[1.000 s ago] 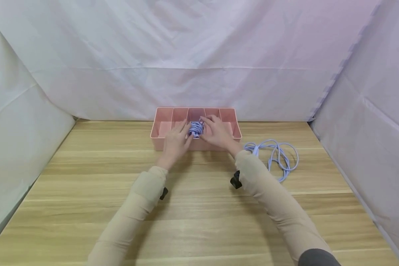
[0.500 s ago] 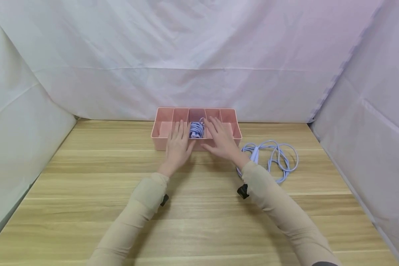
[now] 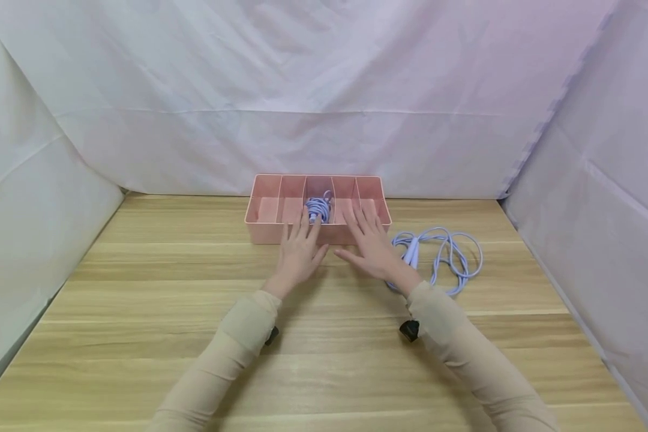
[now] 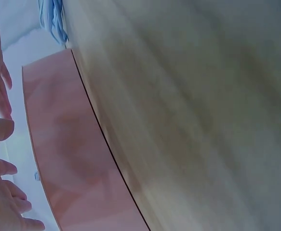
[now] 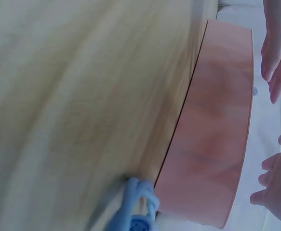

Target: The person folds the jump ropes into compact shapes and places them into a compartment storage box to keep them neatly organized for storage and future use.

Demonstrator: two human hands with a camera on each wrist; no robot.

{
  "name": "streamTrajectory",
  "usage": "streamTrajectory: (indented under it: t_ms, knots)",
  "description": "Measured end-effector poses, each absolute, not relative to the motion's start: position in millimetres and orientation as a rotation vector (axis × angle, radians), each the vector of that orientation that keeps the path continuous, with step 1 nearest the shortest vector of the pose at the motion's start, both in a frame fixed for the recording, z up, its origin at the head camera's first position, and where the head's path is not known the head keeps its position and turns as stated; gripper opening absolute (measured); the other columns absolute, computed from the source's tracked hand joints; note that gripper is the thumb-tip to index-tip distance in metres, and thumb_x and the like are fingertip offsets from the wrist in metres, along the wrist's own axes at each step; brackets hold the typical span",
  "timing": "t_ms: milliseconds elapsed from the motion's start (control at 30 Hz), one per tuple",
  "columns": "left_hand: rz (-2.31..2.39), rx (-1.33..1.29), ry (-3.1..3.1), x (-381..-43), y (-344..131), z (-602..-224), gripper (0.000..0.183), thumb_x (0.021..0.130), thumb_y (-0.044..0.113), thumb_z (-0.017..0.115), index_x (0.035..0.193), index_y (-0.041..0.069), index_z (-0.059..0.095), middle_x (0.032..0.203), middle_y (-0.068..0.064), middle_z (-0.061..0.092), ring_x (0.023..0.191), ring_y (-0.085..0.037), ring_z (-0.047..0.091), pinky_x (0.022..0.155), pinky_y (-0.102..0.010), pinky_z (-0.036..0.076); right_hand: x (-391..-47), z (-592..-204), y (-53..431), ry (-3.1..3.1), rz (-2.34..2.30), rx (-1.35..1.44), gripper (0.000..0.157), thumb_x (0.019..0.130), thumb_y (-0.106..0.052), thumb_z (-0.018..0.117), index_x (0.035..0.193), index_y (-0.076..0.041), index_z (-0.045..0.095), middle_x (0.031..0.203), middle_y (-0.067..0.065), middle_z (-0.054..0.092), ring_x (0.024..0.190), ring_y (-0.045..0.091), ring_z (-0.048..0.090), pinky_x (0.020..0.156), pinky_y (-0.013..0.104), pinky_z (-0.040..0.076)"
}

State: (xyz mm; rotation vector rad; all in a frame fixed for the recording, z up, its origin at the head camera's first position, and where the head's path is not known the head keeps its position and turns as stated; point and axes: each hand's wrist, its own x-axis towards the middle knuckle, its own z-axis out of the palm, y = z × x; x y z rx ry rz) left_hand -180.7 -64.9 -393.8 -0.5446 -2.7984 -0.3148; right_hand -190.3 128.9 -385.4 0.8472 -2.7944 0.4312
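Observation:
A pink box (image 3: 281, 234) divided into compartments stands against the back cloth. In its middle compartment lies a coiled light-blue cord (image 3: 318, 207), with a small loop sticking up at its back. My left hand (image 3: 298, 255) is held with straight, spread fingers, its fingertips overlapping the front rim and the lower edge of the coil. To the right, my right hand (image 3: 374, 247) also has spread fingers, overlapping the box's right front part. Neither hand holds anything. Both wrist views show the box's pink front wall (image 4: 82, 144) with fingers level with or above its rim.
To the right of the box, a loose light-blue cord with thick handles, like a skipping rope (image 3: 467, 275), lies in loops on the wooden table (image 3: 335, 366). My right wrist passes over its left part. White cloth (image 3: 194, 90) hangs at the back and sides.
Both hands have left the coiled cord, straightened their fingers and drawn back towards me, the right one also moving right. The coil stays in the middle compartment.

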Motion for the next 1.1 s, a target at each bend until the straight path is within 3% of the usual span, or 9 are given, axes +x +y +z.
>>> streamTrajectory:
  t_ms: [167,500,667,833,1100]
  knots:
    - [-0.313,-0.59,-2.799,-179,-59,-396,0.065,0.089,0.037,0.055,0.141,0.007,0.03,0.147,-0.024,0.021,0.137,-0.034,0.017,0.109,-0.055,0.014,-182,-391,136,-2.863,0.466,0.806,0.08,0.09,-0.05,0.046,0.147,-0.018,-0.002,0.152,0.015,-0.001,0.139,0.03,-0.006,0.109,0.059,0.007]
    - [-0.255,-0.678,-2.811,-176,-45,-393,0.065,0.091,0.04,0.051,0.143,0.009,0.026,0.148,-0.022,0.021,0.138,-0.032,0.015,0.112,-0.051,0.007,-169,-392,154,-2.934,0.461,0.743,0.077,0.091,-0.055,0.036,0.147,-0.016,0.001,0.152,0.014,-0.006,0.139,0.034,-0.005,0.11,0.055,0.005]
    - [-0.214,-0.709,-2.84,-176,-36,-388,0.063,0.091,0.041,0.049,0.142,0.01,0.029,0.149,-0.019,0.017,0.139,-0.031,0.013,0.111,-0.052,0.011,-167,-390,162,-2.92,0.471,0.731,0.076,0.092,-0.052,0.037,0.147,-0.011,0.004,0.152,0.015,-0.006,0.138,0.038,0.0,0.11,0.057,0.005]
    - [-0.15,-0.728,-2.889,-176,-26,-383,0.065,0.093,0.043,0.044,0.144,0.01,0.023,0.151,-0.017,0.009,0.14,-0.029,0.008,0.112,-0.051,0.011,-165,-386,168,-2.905,0.543,0.712,0.076,0.093,-0.048,0.04,0.147,-0.013,0.0,0.152,0.017,-0.004,0.139,0.033,-0.008,0.109,0.058,0.002]
    - [-0.112,-0.753,-2.895,-178,-15,-381,0.065,0.093,0.043,0.044,0.144,0.009,0.022,0.151,-0.016,0.014,0.14,-0.027,0.006,0.112,-0.049,0.013,-163,-383,175,-2.909,0.544,0.712,0.076,0.093,-0.052,0.035,0.147,-0.012,-0.003,0.152,0.017,-0.009,0.138,0.036,-0.008,0.108,0.06,0.004]
